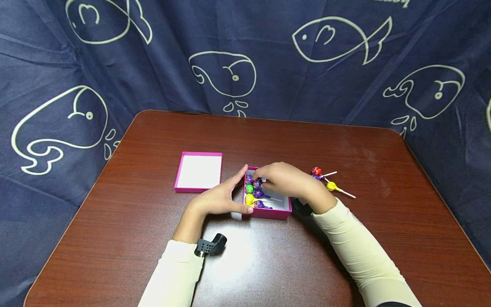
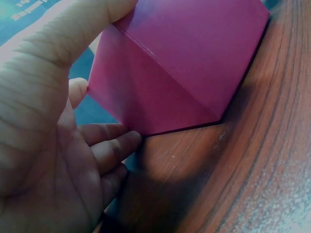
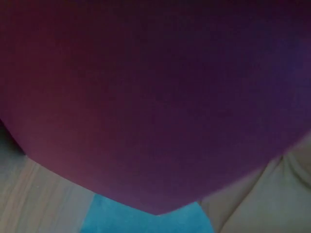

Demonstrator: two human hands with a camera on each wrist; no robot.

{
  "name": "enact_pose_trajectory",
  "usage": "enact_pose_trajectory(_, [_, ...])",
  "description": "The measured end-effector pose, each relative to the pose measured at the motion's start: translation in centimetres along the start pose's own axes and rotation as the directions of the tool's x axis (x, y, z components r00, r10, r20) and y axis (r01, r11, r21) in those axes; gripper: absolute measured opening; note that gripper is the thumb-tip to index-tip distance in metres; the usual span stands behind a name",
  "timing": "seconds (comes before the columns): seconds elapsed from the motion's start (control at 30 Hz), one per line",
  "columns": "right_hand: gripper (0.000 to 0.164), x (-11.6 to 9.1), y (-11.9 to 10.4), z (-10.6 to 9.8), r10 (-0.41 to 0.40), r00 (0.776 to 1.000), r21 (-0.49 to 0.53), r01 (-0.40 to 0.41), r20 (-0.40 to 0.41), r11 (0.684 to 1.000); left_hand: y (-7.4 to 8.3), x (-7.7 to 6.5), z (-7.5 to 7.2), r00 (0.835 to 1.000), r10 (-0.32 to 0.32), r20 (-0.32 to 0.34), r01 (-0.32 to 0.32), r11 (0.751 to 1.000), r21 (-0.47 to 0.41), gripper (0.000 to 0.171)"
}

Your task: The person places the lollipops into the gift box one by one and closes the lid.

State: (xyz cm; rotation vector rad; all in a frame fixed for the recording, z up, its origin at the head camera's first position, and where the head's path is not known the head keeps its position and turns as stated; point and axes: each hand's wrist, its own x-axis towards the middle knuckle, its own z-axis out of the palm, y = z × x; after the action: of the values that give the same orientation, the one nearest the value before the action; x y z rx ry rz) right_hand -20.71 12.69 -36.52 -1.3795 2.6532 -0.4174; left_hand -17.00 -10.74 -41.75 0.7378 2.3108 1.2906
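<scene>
A pink box [image 1: 268,214] with a white inside stands mid-table in the head view. My left hand [image 1: 220,199] holds its left side, thumb at the near corner and fingers toward the far one. In the left wrist view the left hand [image 2: 63,126] has its thumb over the box [image 2: 165,73] and fingertips at its lower edge. Several lollipops lie inside, among them a green one [image 1: 249,189], a yellow one [image 1: 249,199] and purple ones. My right hand [image 1: 287,181] reaches into the box, thumb and fingers pinching a purple-wrapped lollipop [image 1: 258,184]; its stick is mostly hidden by the hand.
Left of the box lies its pink-edged lid [image 1: 199,171], white inside up. Beyond my right wrist are a red lollipop [image 1: 316,171], a purple one beside it and a yellow lollipop [image 1: 332,186]. A dark blue patterned cloth [image 1: 268,85] hangs behind the brown table [image 1: 153,136].
</scene>
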Motion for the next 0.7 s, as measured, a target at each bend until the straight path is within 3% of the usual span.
enact_pose_trajectory(0.4, [0.025, 0.18, -0.19, 0.64, 0.059, 0.998, -0.095, -0.058, 0.008, 0.994, 0.02, 0.01, -0.02, 1.0, -0.006, -0.001, 0.006, 1.0, -0.001, 0.117])
enact_pose_trajectory(0.7, [0.026, 0.11, -0.3, 0.73, 0.07, 0.997, -0.072, -0.071, -0.011, 0.995, -0.13, 0.14, 0.0, 1.0, 0.0, 0.001, 0.0, 1.0, 0.008, 0.117])
